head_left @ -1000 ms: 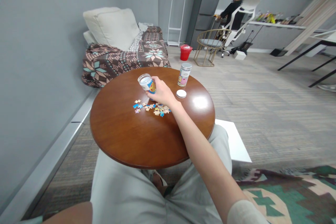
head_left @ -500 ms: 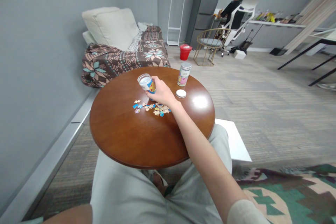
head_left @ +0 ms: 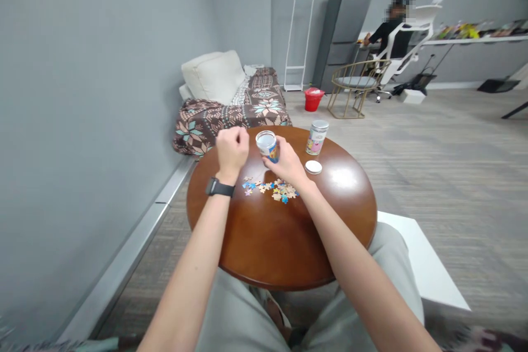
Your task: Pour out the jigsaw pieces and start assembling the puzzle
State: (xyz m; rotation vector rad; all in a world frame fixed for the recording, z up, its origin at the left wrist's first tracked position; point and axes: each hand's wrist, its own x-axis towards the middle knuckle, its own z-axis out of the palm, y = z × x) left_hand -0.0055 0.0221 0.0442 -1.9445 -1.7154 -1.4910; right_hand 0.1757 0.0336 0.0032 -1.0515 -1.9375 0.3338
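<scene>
My right hand (head_left: 287, 164) is closed around the side of a clear jar (head_left: 267, 146) with a blue printed label. The jar's mouth is uncovered and it looks roughly upright above the far half of the round table (head_left: 272, 247). My left hand (head_left: 232, 151), with a dark watch on the wrist, is curled into a fist just left of the jar, apart from it. Whatever the fist may hold is hidden. Below both hands, loose jigsaw pieces (head_left: 280, 190) lie scattered, some blue, some showing bare backs. A round white lid (head_left: 313, 167) lies right of my right hand.
A second jar (head_left: 317, 137) with a silver lid and pink print stands at the table's far right. Beyond it are a red bucket (head_left: 314, 99), a gold-framed chair (head_left: 357, 82) and a person at a counter. A blanket-covered couch (head_left: 247, 104) borders the table's far left.
My left hand has come up into view as a fist beside the jar. The jar in my right hand now sits more upright. The whole view has shifted toward the left.
</scene>
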